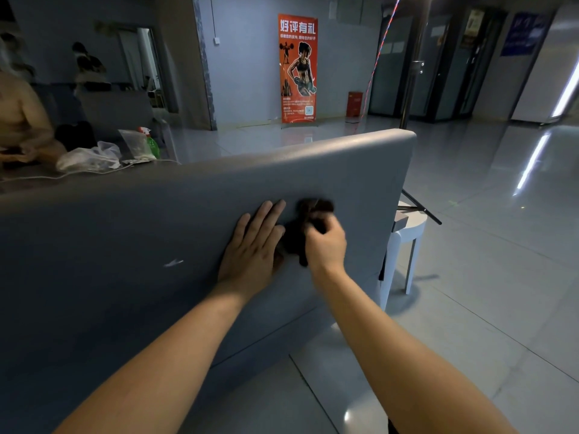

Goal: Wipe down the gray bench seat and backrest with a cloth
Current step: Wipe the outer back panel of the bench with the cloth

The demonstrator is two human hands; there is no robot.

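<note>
The left hand (253,245) is laid flat on the gray backrest (125,230), fingers straight, grasping nothing. Just beside it, the right hand (326,245) is clenched round a dark cloth (293,239). The cloth is bunched and pressed to the padding toward the backrest's right end, below the top edge.

The backrest step is judged to be in hand. The seat is not shown, so progress there cannot be told. A pale mark (173,263) is seen on the padding well left of the hands. For the next move, the cloth would need to be swept along the panel in overlapping passes under even pressure, and the left hand shifted out of its path.

Past the right end a white stool (407,233) is seen. Further left, a green spray bottle (152,144) and plastic bags (91,158) are set on a counter. By the far wall an orange banner (297,68) is headed "好评有礼" above a fitness figure and a QR code. Its small print and the blue poster (521,34) cannot be read.
</note>
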